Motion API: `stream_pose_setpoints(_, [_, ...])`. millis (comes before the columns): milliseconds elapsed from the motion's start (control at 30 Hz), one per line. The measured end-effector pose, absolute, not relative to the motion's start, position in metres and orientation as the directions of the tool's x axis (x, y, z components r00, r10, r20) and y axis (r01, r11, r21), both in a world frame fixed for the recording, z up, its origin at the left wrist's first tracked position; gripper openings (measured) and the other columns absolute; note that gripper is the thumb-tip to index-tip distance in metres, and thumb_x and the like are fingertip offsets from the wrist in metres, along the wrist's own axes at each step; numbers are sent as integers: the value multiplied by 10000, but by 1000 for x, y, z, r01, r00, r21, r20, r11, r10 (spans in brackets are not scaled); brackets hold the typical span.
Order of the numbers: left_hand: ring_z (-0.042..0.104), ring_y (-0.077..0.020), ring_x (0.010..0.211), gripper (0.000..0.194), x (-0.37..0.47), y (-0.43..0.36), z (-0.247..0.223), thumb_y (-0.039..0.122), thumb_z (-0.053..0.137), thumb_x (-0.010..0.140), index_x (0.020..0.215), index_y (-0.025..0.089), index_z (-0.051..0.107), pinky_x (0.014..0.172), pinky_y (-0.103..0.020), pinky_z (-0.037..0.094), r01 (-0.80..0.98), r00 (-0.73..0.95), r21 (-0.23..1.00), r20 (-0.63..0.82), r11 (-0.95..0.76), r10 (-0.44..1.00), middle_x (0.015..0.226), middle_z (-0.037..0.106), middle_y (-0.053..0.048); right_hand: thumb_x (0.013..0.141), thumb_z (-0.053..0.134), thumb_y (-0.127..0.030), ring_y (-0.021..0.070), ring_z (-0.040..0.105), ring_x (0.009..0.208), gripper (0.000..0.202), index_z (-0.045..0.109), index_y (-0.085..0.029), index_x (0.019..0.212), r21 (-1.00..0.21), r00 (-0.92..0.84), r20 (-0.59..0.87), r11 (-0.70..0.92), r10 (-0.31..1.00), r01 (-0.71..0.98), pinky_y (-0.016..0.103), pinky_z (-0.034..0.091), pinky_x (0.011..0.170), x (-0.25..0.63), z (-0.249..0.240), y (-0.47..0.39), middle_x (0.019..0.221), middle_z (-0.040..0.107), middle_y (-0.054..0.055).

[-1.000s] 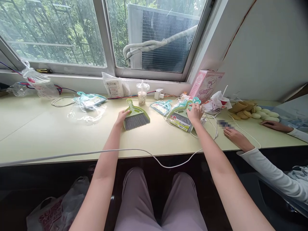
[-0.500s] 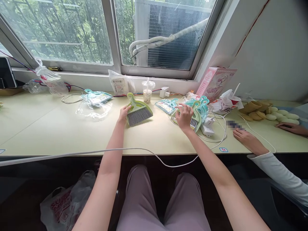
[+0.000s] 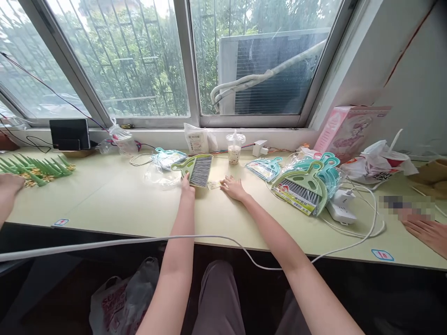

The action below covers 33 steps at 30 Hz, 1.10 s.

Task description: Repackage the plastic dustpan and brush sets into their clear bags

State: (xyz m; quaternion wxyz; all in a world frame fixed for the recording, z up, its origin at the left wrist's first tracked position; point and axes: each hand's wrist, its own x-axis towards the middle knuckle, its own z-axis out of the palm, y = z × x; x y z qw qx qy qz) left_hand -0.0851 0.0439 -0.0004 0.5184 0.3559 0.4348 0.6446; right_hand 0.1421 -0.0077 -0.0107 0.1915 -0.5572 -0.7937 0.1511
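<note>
My left hand (image 3: 187, 184) is closed on a green dustpan-and-brush set (image 3: 186, 166), gripping its near side. The grey bristles (image 3: 201, 171) point to the right and the looped handle to the left. My right hand (image 3: 233, 188) lies low over the table with its fingers apart. Its fingertips touch a small pale strip (image 3: 214, 185) beside the bristles; whether it is paper or film I cannot tell. To the right, a wrapped green dustpan set (image 3: 301, 186) with a printed label lies on several blue-green ones (image 3: 330, 168).
A lidded cup (image 3: 233, 151) stands behind my hands. Another wrapped set (image 3: 170, 158) lies at left, beside clear film. A power strip (image 3: 342, 211) and white cable (image 3: 223, 238) are at right and along the front. Other people's hands (image 3: 10, 190) (image 3: 424, 230) rest at both ends.
My right hand has left the stacked sets and come left to the pale strip. My left hand has turned the dustpan, its bristles now facing right. The view has shifted left.
</note>
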Motion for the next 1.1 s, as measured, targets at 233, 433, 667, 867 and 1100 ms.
stream_pose_setpoints(233, [643,-199,941,408,-76,60,-10,233,722,670,1061,220,605,842,-335,535,-432,-304,900,-82,-61,949,955,664,-63,805,729,-299,291,385,1424,412,679,-254,1211,-597,-291,239,377,926,708,470,341,1143,177,-11,-13,1593,323,87])
stream_pose_setpoints(433, [642,-209,920,502,-74,56,-9,218,737,615,1101,214,609,893,-384,517,-416,-168,910,-76,0,983,958,665,-68,725,793,-345,365,399,1379,703,552,-209,1371,-573,22,86,31,996,819,538,381,1081,192,-8,-5,1453,468,185])
stream_pose_setpoints(667, [660,-277,918,584,-60,41,0,183,784,564,1122,234,618,860,-430,509,-356,22,927,-116,116,993,946,689,-69,623,827,-242,279,623,1104,428,704,-180,1028,-691,-53,43,68,998,719,390,482,960,205,-4,-2,1078,680,100])
stream_pose_setpoints(867, [676,-256,915,568,-52,38,2,227,772,595,1147,203,641,813,-359,518,-243,41,967,-61,69,997,953,713,-66,605,792,-296,226,649,930,309,577,-203,807,-953,-204,93,146,975,264,355,524,831,188,8,-11,902,673,29])
stream_pose_setpoints(1100, [677,-219,831,554,-32,28,7,169,730,636,1183,171,644,722,-325,538,-276,128,959,-28,63,991,1010,725,-75,594,824,-423,198,667,958,624,377,-269,1002,-964,-63,198,183,978,-192,359,548,871,162,9,-17,1013,678,18])
